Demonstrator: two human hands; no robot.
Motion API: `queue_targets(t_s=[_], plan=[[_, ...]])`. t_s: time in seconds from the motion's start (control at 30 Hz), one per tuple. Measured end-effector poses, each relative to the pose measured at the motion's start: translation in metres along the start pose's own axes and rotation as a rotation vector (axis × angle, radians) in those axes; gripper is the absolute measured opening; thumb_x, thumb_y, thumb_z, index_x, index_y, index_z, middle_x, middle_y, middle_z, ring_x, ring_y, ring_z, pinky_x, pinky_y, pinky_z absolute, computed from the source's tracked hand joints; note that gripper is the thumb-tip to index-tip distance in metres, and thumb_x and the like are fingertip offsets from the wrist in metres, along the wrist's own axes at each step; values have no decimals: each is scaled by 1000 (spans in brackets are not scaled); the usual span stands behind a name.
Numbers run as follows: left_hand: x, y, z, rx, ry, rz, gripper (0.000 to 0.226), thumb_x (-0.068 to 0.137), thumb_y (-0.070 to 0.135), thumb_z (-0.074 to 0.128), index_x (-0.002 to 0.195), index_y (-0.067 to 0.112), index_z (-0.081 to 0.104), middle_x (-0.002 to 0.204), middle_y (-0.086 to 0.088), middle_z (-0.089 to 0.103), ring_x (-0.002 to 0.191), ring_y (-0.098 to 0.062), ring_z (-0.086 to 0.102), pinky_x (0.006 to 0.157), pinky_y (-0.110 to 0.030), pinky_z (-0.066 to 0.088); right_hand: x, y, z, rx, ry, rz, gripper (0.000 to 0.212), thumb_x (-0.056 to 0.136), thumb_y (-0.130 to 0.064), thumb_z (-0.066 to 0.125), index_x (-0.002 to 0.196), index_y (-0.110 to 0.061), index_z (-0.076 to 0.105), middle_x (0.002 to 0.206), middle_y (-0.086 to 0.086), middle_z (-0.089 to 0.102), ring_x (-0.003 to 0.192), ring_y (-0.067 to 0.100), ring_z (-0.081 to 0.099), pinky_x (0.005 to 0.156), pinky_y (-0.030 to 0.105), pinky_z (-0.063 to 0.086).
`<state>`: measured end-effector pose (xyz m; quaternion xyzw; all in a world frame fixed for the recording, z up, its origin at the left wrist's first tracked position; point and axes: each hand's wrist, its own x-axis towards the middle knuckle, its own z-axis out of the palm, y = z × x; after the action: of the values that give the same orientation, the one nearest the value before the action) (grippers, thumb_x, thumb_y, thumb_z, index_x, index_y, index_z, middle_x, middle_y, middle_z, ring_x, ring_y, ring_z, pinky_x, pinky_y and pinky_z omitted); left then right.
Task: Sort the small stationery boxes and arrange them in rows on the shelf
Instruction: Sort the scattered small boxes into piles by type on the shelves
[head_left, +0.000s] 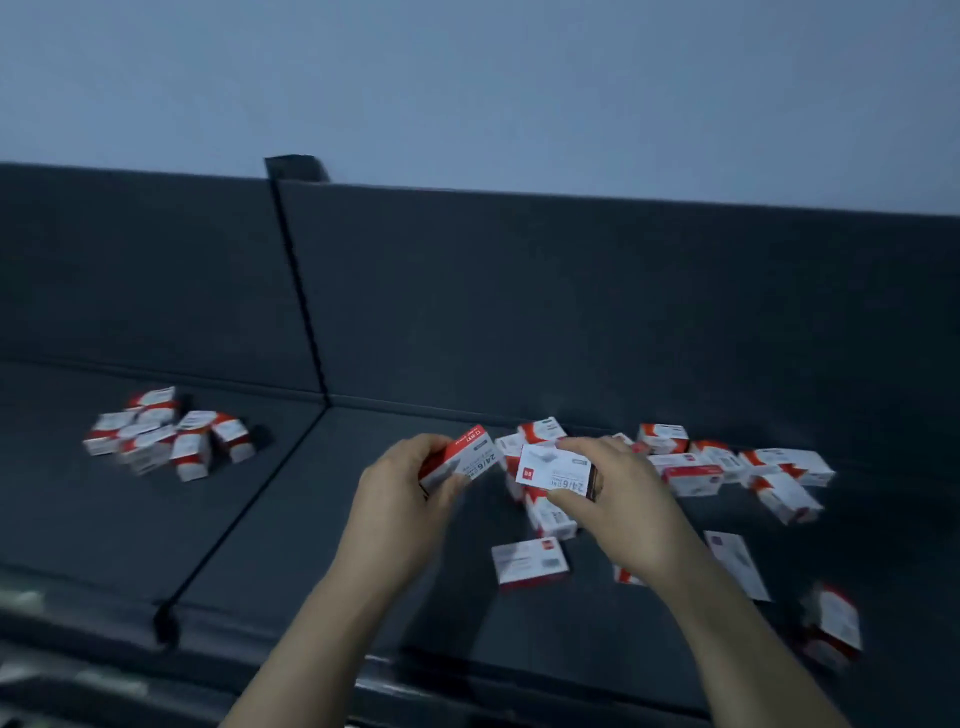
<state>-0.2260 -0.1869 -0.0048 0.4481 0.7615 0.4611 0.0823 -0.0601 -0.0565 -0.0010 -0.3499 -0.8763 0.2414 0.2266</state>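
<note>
Small red-and-white stationery boxes lie on a dark grey shelf (363, 597). My left hand (400, 499) grips one box (470, 454) marked 24/6, tilted up to the right. My right hand (623, 499) pinches a second box (558, 467) between thumb and fingers, white face up. The two held boxes are close together, just above a scattered heap of several boxes (727, 467) at centre right. A separate cluster of several boxes (166, 434) sits on the left shelf section.
A dark back panel (571, 312) rises behind the shelf, with a vertical seam (301, 291) splitting left and right sections. Loose boxes lie near my right forearm, one (530, 561) below the hands and another (836, 618) at the far right. A pale wall is above.
</note>
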Motion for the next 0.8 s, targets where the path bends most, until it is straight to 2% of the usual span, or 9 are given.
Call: queue_targets(t_s=[0.1, 0.2, 0.3, 0.37, 0.47, 0.57, 0.67, 0.8], plan=[[-14, -32, -47, 26, 61, -44, 23, 85, 19, 66, 102, 33, 62, 94, 16, 63, 85, 5, 57, 71, -11, 45, 9, -45, 39, 30, 4, -61, 45, 84, -23, 68, 127, -24, 55, 119, -8, 55, 105, 5, 50, 83, 15, 36], [-26, -63, -91, 52, 122, -108, 26, 87, 18, 64, 110, 29, 62, 98, 14, 63, 87, -3, 60, 75, -22, 49, 14, -82, 78, 73, -17, -117, 46, 85, -21, 67, 128, -27, 54, 112, -12, 52, 94, 1, 50, 75, 7, 37], [-34, -91, -129, 66, 199, -156, 29, 88, 16, 63, 109, 36, 58, 94, 22, 60, 84, -2, 60, 71, -16, 46, 23, -117, 113, 118, -63, -174, 44, 87, -16, 62, 129, -28, 52, 112, -15, 48, 89, -2, 51, 72, 3, 38], [-37, -109, -151, 47, 243, -200, 33, 88, 15, 63, 111, 37, 55, 97, 27, 57, 88, 2, 59, 75, -13, 45, 32, -139, 135, 138, -93, -207, 45, 88, -14, 58, 130, -28, 51, 113, -15, 47, 90, -4, 51, 71, 4, 39], [-37, -136, -181, 32, 304, -283, 34, 90, 17, 62, 120, 31, 53, 104, 20, 59, 90, -5, 62, 75, -19, 49, 52, -171, 167, 150, -139, -258, 46, 88, -13, 56, 131, -27, 50, 112, -15, 46, 89, -3, 51, 70, 6, 40], [-33, -163, -212, 74, 374, -340, 30, 90, 19, 62, 115, 29, 50, 103, 19, 55, 88, 3, 54, 67, -7, 39, 77, -205, 199, 165, -192, -316, 46, 89, -13, 56, 132, -29, 49, 113, -15, 46, 89, -5, 51, 71, 4, 40], [-24, -188, -246, 123, 441, -375, 23, 90, 20, 62, 106, 31, 50, 100, 19, 57, 85, 6, 54, 65, -7, 39, 103, -240, 233, 207, -235, -382, 48, 89, -12, 57, 132, -29, 49, 115, -15, 46, 92, -8, 50, 72, 1, 38], [-10, -220, -285, 179, 521, -423, 20, 90, 20, 62, 104, 30, 52, 96, 20, 59, 83, 5, 56, 62, -8, 38, 136, -280, 273, 239, -279, -452, 47, 88, -12, 57, 131, -29, 50, 118, -14, 47, 91, -1, 55, 76, 13, 44]])
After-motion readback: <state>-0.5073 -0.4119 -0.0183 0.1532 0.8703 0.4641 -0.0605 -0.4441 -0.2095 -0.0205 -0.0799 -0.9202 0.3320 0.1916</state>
